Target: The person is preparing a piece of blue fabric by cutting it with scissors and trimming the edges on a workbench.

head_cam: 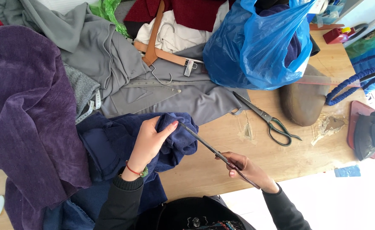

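Observation:
My left hand point(150, 140) pinches a fold of a dark blue garment point(111, 145) that lies bunched on the wooden table point(281, 157). My right hand point(247, 168) grips a long thin dark tool point(213, 150), like a slim blade or pick. Its tip reaches up-left to the blue fabric right at my left thumb. A red and green bracelet sits on my left wrist.
A purple velvet cloth point(21, 106) covers the left. Grey garments point(111, 64), a wooden hanger point(157, 47) and a metal ruler point(151, 84) lie behind. A blue plastic bag point(255, 47), scissors point(268, 121), a brown pressing pad point(302, 102) and an iron point(372, 132) stand at the right.

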